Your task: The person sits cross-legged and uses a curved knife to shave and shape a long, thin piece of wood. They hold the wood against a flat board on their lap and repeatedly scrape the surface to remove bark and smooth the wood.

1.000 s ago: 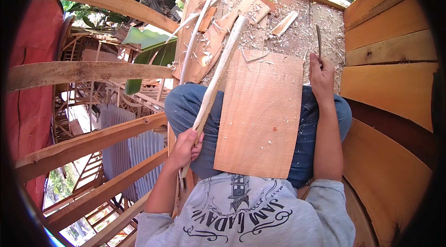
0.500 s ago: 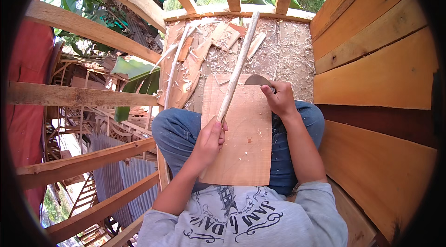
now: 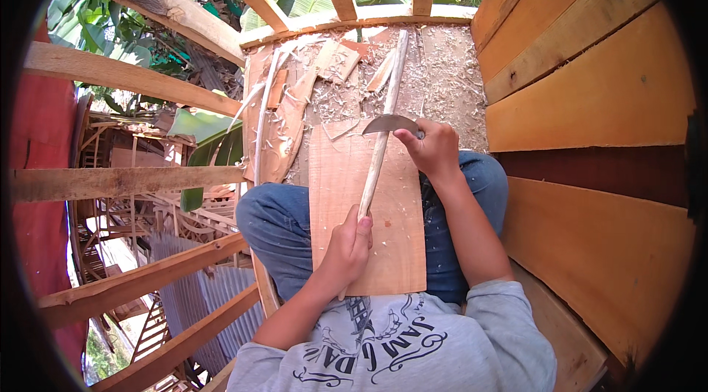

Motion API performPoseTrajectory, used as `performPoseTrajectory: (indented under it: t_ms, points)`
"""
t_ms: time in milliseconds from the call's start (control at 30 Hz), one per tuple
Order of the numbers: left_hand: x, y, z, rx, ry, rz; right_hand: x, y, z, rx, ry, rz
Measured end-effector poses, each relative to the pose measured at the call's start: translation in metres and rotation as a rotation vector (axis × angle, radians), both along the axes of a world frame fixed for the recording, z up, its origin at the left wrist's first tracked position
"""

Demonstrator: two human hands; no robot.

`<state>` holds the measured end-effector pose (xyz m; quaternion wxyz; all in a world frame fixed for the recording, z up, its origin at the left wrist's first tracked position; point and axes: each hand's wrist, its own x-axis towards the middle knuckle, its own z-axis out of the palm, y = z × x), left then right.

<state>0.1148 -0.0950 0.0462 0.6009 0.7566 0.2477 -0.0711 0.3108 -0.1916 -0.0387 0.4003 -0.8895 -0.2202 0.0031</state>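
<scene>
A long pale wooden stick (image 3: 379, 151) slants away from me above a flat wooden board (image 3: 335, 185) that rests across my lap. Its near part is wrapped by my left hand (image 3: 348, 243), with a short end poking out below the wrist. My right hand (image 3: 434, 147) is closed round the handle of a curved knife, its thumb toward the blade; the fingers cover most of the handle. The dark knife blade (image 3: 388, 123) lies crosswise over the stick, around its middle. I cannot tell whether its edge bites into the wood.
Wood shavings (image 3: 442, 60) litter the plank floor ahead. Wood offcuts (image 3: 339, 61) and a long thin strip (image 3: 264, 115) lie at the far left. Wooden rails (image 3: 133, 179) border the left, and a plank wall (image 3: 590, 112) closes off the right.
The knife has moved left from beside the stick to across it. My left hand and the stick have drawn nearer to my body, and the view has shifted slightly.
</scene>
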Motion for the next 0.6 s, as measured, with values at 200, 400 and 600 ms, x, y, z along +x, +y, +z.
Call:
performPoseTrajectory:
  t_ms: [200, 400, 600]
  points:
    - [-0.006, 0.004, 0.008, 0.037, 0.018, -0.005, -0.002, 0.002, 0.007, -0.01, -0.022, 0.001]
    - [-0.047, -0.017, 0.021, 0.05, 0.049, -0.233, 0.045, -0.018, -0.006, 0.344, 0.265, -0.339]
    - [-0.052, 0.013, 0.016, -0.01, -0.032, 0.02, 0.037, -0.01, -0.01, 0.075, 0.38, -0.253]
